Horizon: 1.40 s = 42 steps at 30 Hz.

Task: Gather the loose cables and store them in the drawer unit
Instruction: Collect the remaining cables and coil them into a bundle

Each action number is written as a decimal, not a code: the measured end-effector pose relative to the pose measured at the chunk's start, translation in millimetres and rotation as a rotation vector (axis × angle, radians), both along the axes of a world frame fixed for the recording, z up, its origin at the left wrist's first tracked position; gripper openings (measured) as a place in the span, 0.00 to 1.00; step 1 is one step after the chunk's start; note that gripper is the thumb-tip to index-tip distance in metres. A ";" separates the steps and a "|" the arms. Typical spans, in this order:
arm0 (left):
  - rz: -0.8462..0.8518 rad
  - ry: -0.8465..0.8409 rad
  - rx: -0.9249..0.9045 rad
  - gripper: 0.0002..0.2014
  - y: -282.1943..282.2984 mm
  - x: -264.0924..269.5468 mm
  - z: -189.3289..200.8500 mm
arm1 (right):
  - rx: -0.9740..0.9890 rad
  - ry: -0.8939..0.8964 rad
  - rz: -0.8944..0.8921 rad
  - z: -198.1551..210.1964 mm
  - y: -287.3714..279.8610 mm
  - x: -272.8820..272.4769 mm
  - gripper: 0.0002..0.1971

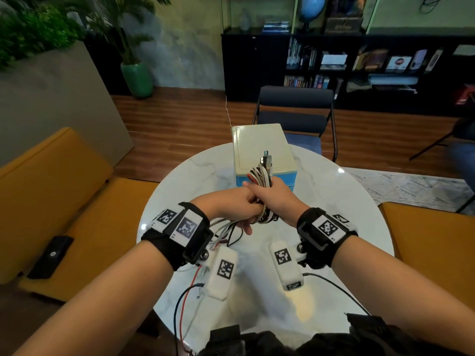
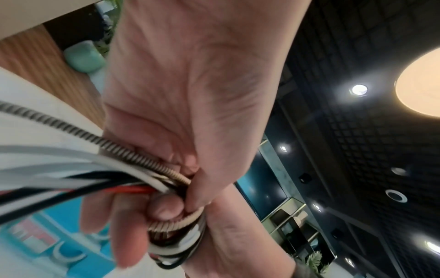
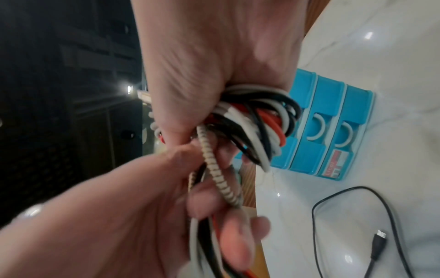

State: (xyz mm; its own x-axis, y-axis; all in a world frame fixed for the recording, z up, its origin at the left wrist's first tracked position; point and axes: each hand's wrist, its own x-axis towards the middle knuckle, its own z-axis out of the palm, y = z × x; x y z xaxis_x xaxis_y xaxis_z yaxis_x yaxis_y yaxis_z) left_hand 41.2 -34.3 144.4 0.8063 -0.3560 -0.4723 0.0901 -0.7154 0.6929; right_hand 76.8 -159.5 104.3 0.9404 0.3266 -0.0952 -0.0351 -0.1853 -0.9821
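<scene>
My right hand [image 1: 270,199] grips a coiled bundle of cables [image 1: 262,176], white, black, red and a braided striped one, with USB plugs sticking up. My left hand [image 1: 239,209] holds the trailing ends of the same cables [image 2: 133,173] right beside it, fingers curled round them. The loose tails [image 1: 223,232] hang from the left hand down to the table. In the right wrist view the coil [image 3: 257,122] sits in my fist. The blue drawer unit [image 1: 262,155] with a cream top stands just behind both hands, its three drawers [image 3: 328,127] closed.
A round white marble table [image 1: 334,201] carries everything. A black cable with a USB plug [image 3: 378,242] lies loose on it to the right. Red and blue wires [image 1: 185,299] trail off the near edge. Yellow seats flank the table; a dark chair [image 1: 295,109] stands behind it.
</scene>
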 end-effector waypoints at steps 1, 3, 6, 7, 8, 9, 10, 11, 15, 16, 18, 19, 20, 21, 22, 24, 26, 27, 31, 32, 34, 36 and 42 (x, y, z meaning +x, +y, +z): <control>-0.024 0.015 0.054 0.14 2.6 0.9 0.5 | -0.006 -0.034 -0.025 -0.7 0.0 0.7 0.10; -0.051 0.066 0.115 0.17 8.3 -1.2 -1.2 | 0.000 -0.071 -0.090 -2.2 -3.6 5.2 0.10; -0.058 0.183 -0.111 0.18 11.7 -12.2 -5.1 | 0.149 0.010 -0.179 -0.9 -9.6 13.3 0.12; -0.078 0.190 -0.168 0.18 10.1 -15.3 -9.1 | 0.203 0.036 -0.184 1.2 -9.7 13.8 0.14; -0.100 0.179 -0.202 0.18 6.2 -18.1 -12.7 | 0.238 0.053 -0.179 2.7 -8.5 14.1 0.14; -0.118 0.159 -0.214 0.19 1.8 -20.3 -17.7 | 0.275 0.065 -0.164 4.7 -6.5 14.0 0.14; -0.131 0.130 -0.222 0.19 -2.3 -22.1 -21.7 | 0.323 0.081 -0.150 6.6 -4.5 13.6 0.13; -0.148 0.094 -0.224 0.20 -5.1 -22.4 -26.5 | 0.400 0.119 -0.135 9.5 -3.0 12.0 0.11; -0.143 -0.053 -0.172 0.28 -7.1 -19.5 -46.3 | 0.689 0.299 -0.136 19.1 1.8 5.4 0.04; -0.117 -0.072 -0.143 0.29 -7.5 -19.2 -52.3 | 0.710 0.307 -0.147 20.1 3.4 3.9 0.05; -0.089 -0.105 -0.125 0.27 -9.1 -19.9 -64.4 | 0.720 0.314 -0.171 22.2 4.8 2.8 0.07; -0.077 -0.107 -0.129 0.24 -8.0 -20.5 -71.0 | 0.718 0.316 -0.176 23.9 3.6 3.4 0.07; -0.055 -0.102 -0.143 0.20 -5.1 -21.7 -76.0 | 0.719 0.316 -0.181 25.4 0.8 5.0 0.08; -0.023 -0.099 -0.154 0.16 -0.2 -23.4 -79.8 | 0.719 0.311 -0.185 26.9 -2.9 6.8 0.10; 0.006 -0.114 -0.160 0.14 7.1 -24.0 -83.8 | 0.715 0.299 -0.193 27.5 -6.7 8.8 0.11; 0.063 -0.155 -0.118 0.15 22.4 -21.9 -88.9 | 0.697 0.258 -0.221 27.3 -12.3 10.9 0.14; 0.092 -0.206 -0.025 0.14 38.6 -14.4 -92.3 | 0.669 0.222 -0.262 26.6 -13.5 10.5 0.15; 0.082 -0.222 0.044 0.12 48.1 -10.9 -92.8 | 0.666 0.207 -0.287 27.5 -13.8 10.7 0.16; 0.068 -0.260 0.282 0.10 92.3 -11.4 -100.0 | 0.688 0.143 -0.392 37.0 -22.9 22.8 0.16; 0.099 -0.278 0.292 0.10 100.2 -13.1 -103.3 | 0.677 0.119 -0.413 39.2 -24.9 25.2 0.16; 0.130 -0.300 0.309 0.09 105.9 -13.6 -107.0 | 0.632 0.068 -0.442 41.1 -22.9 23.6 0.15; 0.108 -0.276 0.309 0.08 103.2 -10.3 -106.1 | 0.583 0.046 -0.447 41.9 -15.5 16.5 0.14; -0.071 -0.040 0.203 0.44 75.0 -5.0 -85.7 | 0.485 0.029 -0.400 35.9 -2.1 11.4 0.11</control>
State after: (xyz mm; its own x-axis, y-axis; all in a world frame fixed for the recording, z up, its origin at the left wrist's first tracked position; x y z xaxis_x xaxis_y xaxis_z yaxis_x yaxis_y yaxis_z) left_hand 36.2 40.7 58.7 0.8021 -0.3129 -0.5086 0.0104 -0.8442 0.5359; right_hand 88.2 -161.6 140.3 0.9979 -0.0380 -0.0521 -0.0375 0.3139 -0.9487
